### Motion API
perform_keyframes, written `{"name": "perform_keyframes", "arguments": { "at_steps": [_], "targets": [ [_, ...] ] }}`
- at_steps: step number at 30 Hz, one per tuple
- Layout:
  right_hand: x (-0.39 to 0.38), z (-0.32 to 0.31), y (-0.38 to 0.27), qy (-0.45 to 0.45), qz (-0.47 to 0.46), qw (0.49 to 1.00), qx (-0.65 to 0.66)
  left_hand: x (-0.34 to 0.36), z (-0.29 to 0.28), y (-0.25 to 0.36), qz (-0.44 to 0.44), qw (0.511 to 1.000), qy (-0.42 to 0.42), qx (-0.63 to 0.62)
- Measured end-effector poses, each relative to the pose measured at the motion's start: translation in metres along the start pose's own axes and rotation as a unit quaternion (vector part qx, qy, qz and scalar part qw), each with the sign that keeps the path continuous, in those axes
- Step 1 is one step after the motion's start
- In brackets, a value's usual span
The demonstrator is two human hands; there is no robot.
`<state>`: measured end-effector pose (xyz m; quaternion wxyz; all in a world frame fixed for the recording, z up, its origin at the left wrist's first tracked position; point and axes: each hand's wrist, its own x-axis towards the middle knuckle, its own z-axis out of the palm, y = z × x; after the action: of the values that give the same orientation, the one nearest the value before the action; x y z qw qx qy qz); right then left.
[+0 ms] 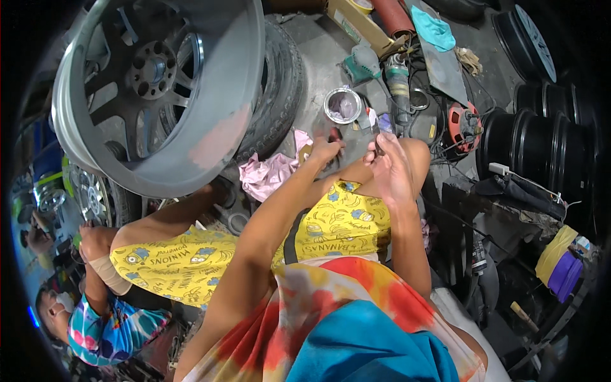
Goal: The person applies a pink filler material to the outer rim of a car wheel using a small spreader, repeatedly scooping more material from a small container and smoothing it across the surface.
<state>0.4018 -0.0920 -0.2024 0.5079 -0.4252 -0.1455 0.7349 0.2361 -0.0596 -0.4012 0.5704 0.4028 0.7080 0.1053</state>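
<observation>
My left hand (326, 151) is closed around a small tool with a dark red handle (335, 134), its far end smeared by motion. Turned partly palm up, my right hand (391, 167) pinches a thin, dark blade-like tool (377, 135) between thumb and fingers. Beyond both hands stands an open tin (342, 106) of pinkish-grey paste. A large grey wheel rim (153, 70) rises at the upper left, with a pinkish patch (223, 137) on its barrel. Beside my left hand lies a crumpled pink cloth (270, 177).
A tyre (280, 83) stands behind the rim. Power tools with cords, including a green one (363, 63) and a grinder (398, 86), lie beyond the tin. A red round device (463, 127) and black rims (534, 149) are at right. Another person (111, 321) sits at lower left.
</observation>
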Motion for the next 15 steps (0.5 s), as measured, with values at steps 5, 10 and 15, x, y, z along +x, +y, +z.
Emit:
{"name": "perform_keyframes", "arguments": {
  "at_steps": [5, 10, 15],
  "targets": [
    [0.012, -0.001, 0.005, -0.02, -0.01, 1.0, 0.005, 0.0, -0.062, -0.008, 0.065, 0.982, 0.096, 0.151],
    [0.019, -0.005, 0.009, -0.011, 0.014, 1.0, -0.011, -0.01, -0.087, -0.009, 0.048, 0.954, 0.094, 0.282],
    [0.019, 0.001, 0.012, -0.021, 0.008, 0.999, -0.024, -0.011, -0.081, -0.028, 0.071, 0.96, 0.041, 0.268]
  ]
}}
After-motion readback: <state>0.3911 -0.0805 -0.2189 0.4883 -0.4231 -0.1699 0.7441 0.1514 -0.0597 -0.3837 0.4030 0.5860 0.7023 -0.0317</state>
